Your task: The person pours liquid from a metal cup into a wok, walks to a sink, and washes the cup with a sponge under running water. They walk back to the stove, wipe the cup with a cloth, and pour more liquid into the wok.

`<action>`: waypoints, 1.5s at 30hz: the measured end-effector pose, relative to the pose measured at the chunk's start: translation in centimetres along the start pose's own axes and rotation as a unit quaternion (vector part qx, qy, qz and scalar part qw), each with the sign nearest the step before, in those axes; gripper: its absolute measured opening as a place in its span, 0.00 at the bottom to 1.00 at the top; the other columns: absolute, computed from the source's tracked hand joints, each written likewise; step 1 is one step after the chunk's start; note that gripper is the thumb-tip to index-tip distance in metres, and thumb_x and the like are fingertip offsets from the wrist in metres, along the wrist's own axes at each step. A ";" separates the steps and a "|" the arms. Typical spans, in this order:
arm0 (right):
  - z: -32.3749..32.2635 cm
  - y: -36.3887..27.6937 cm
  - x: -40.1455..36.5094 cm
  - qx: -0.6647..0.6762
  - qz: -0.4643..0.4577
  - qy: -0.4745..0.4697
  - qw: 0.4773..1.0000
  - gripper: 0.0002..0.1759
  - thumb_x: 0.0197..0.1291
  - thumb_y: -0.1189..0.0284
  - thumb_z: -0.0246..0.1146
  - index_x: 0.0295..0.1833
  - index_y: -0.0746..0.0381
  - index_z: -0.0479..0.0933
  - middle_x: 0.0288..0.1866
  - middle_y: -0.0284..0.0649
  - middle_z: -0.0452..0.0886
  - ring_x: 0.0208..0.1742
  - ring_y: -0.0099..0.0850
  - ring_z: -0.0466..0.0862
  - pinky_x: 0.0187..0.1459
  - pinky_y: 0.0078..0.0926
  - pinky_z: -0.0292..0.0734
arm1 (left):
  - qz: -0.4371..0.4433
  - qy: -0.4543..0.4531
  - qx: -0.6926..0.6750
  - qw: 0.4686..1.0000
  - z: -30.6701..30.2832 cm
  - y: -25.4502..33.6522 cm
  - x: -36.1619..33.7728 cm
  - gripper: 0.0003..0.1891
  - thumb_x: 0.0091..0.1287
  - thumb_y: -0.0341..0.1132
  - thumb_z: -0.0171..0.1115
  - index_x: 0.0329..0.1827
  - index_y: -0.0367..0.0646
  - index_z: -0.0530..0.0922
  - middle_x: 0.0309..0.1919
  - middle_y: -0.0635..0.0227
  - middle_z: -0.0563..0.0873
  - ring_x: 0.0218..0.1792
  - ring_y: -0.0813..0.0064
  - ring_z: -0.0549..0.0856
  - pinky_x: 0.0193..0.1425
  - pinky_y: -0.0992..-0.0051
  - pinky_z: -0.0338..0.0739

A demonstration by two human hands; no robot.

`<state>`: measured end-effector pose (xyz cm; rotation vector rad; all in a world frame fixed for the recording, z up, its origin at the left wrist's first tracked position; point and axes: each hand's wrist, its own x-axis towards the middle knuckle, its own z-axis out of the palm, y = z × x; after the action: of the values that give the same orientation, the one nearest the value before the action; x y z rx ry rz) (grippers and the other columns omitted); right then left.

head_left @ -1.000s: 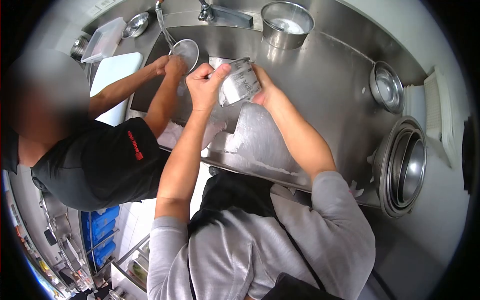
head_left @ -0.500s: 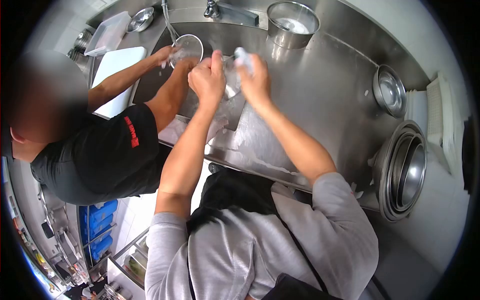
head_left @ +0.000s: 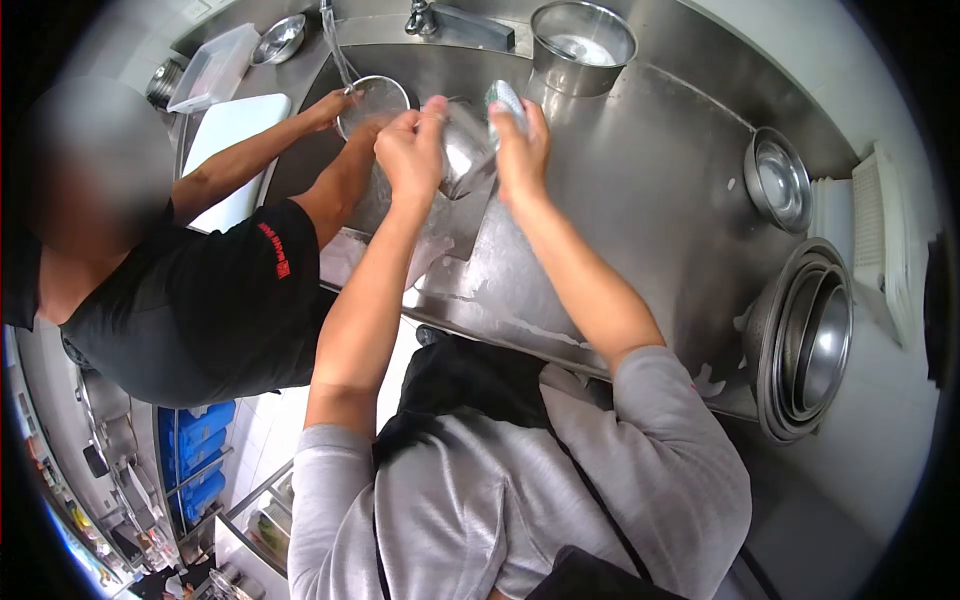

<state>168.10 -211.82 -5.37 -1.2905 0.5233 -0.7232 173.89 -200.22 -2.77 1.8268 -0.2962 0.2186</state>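
Note:
My left hand (head_left: 411, 150) is closed on the rim of a shiny metal container (head_left: 466, 152), tilted over the right part of the sink (head_left: 440, 225). My right hand (head_left: 520, 145) grips a pale scrubbing pad (head_left: 506, 103) with green marks, just right of the container's rim. The pad is raised a little apart from the metal. To the left, a co-worker's hands hold a round strainer-like bowl (head_left: 374, 100) under running water (head_left: 337, 48).
A deep metal pot (head_left: 584, 48) stands at the back. One steel bowl (head_left: 779, 180) and a stack of nested bowls (head_left: 800, 340) lie at the right. A white cutting board (head_left: 236, 150) is at the left, beside the co-worker (head_left: 190, 310).
My right hand has moved slightly right with the pad, which now shows more clearly. The metal container has turned so more of its side shows. The co-worker has shifted a little right.

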 end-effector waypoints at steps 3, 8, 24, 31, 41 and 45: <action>1.2 -0.9 -4.3 -0.156 -0.340 -0.018 0.927 0.23 0.51 0.74 0.68 0.55 0.63 0.75 0.59 0.54 0.71 0.65 0.51 0.71 0.63 0.48 0.67 | -0.212 0.082 -0.215 0.950 1.2 -1.5 0.5 0.20 0.71 0.43 0.66 0.24 0.38 0.81 0.20 0.73 0.81 0.20 0.82 0.75 0.24 0.77 0.67; 0.1 0.6 0.8 -0.152 -0.215 0.004 0.965 0.26 0.49 0.74 0.69 0.57 0.63 0.76 0.55 0.56 0.75 0.62 0.56 0.73 0.65 0.48 0.69 | -0.308 0.163 -0.322 0.880 1.9 -1.8 -0.6 0.16 0.73 0.42 0.63 0.38 0.35 0.82 0.30 0.69 0.85 0.28 0.76 0.81 0.33 0.72 0.76; -2.2 -4.3 0.6 -0.163 -0.271 -0.281 0.906 0.16 0.53 0.74 0.69 0.49 0.65 0.82 0.49 0.46 0.84 0.55 0.40 0.83 0.60 0.34 0.76 | -0.037 0.028 0.127 0.991 -1.3 0.2 1.4 0.31 0.69 0.58 0.59 0.21 0.35 0.81 0.15 0.50 0.79 0.21 0.58 0.82 0.34 0.59 0.74; -1.5 -3.6 0.7 -0.171 -0.426 -0.274 0.845 0.17 0.60 0.73 0.58 0.53 0.68 0.80 0.51 0.40 0.85 0.54 0.29 0.82 0.58 0.27 0.75 | -0.010 -0.010 0.106 0.994 -1.0 0.7 0.6 0.27 0.69 0.54 0.63 0.25 0.36 0.84 0.15 0.52 0.78 0.17 0.60 0.78 0.29 0.61 0.72; -2.3 -1.4 3.0 0.022 -0.058 -0.364 0.929 0.19 0.60 0.70 0.55 0.54 0.68 0.78 0.47 0.38 0.84 0.49 0.26 0.82 0.55 0.25 0.74 | -0.117 -0.123 0.048 0.984 -1.7 0.9 1.7 0.22 0.71 0.44 0.66 0.22 0.36 0.85 0.21 0.68 0.86 0.23 0.75 0.83 0.28 0.70 0.75; -2.4 -1.7 3.0 0.161 0.081 -0.327 0.928 0.16 0.60 0.70 0.57 0.51 0.65 0.78 0.45 0.37 0.83 0.46 0.25 0.80 0.52 0.24 0.74 | -0.322 -0.042 -0.318 0.891 -2.0 1.3 0.9 0.18 0.69 0.43 0.68 0.28 0.36 0.85 0.26 0.67 0.86 0.22 0.76 0.81 0.29 0.72 0.75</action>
<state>168.09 -215.82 -4.07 -1.0779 -0.0386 -0.1942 174.31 -198.71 -0.78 1.1908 0.1811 -0.3881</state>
